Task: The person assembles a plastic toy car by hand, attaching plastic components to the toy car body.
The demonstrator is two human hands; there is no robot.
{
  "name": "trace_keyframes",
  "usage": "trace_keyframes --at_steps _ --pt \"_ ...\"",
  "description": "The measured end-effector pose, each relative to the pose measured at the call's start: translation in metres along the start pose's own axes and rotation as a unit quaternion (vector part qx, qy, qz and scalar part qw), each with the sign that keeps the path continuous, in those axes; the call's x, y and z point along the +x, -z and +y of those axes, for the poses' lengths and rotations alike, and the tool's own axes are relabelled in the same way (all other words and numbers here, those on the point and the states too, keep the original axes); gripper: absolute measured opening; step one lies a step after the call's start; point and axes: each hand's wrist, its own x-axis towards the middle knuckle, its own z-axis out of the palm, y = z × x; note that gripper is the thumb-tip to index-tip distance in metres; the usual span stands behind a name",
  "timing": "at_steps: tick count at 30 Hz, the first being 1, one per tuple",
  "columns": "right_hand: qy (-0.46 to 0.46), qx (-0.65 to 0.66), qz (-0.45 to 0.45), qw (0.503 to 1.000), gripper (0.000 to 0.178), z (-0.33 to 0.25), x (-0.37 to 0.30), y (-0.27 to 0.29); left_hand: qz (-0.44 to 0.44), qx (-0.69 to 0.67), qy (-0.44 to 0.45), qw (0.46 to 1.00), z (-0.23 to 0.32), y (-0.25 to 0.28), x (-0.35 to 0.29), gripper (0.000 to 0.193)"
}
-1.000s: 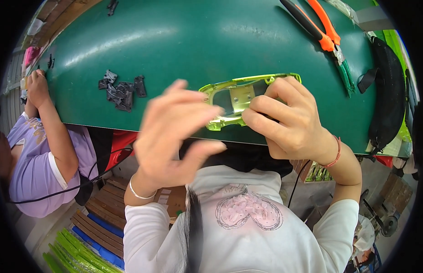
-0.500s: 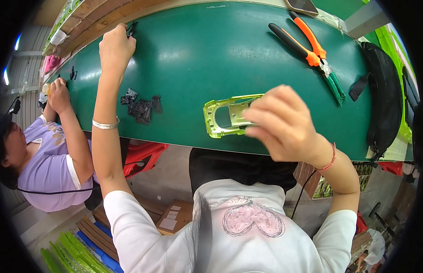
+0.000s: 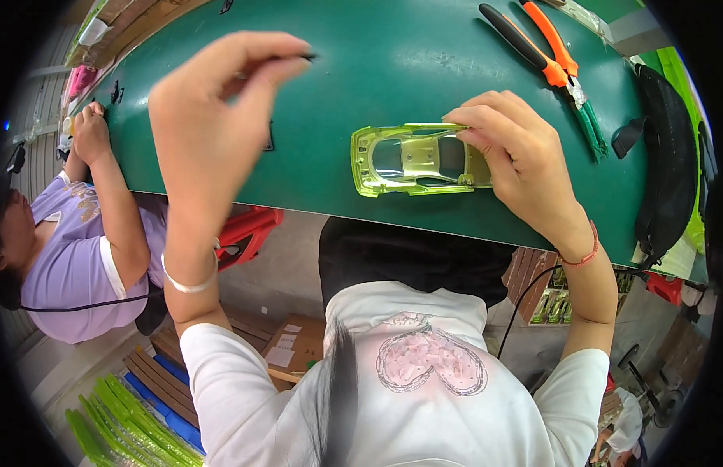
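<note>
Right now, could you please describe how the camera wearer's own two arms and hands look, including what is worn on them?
Both the left hand and the right hand are without gloves. A plain white fabric short sleeve covers each upper arm. The left wrist has a thin, silvery-white bangle; the right, a thin reddish cord-like bracelet.

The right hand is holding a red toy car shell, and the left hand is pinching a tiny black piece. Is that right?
Not quite: the toy car shell is yellow-green, not red, as the head view shows. The right hand is holding it, and the left hand is pinching a tiny black piece.
</note>
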Motion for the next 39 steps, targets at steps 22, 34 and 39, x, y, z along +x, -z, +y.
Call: trace_keyframes --at_steps 22,34,39 --pt "-0.176 0.176 -0.098 0.964 0.022 -0.005 0.002 0.010 0.029 0.004 -0.138 0.990 0.026 -0.066 -0.038 0.018" --pt "-0.158 0.179 -0.037 0.970 0.017 -0.002 0.000 0.002 -0.036 -0.003 -0.119 0.992 0.022 -0.069 -0.031 0.016" --pt "-0.141 0.169 -0.038 0.975 0.016 -0.002 -0.001 0.001 -0.021 0.023 -0.136 0.990 0.025 -0.071 -0.032 0.017"
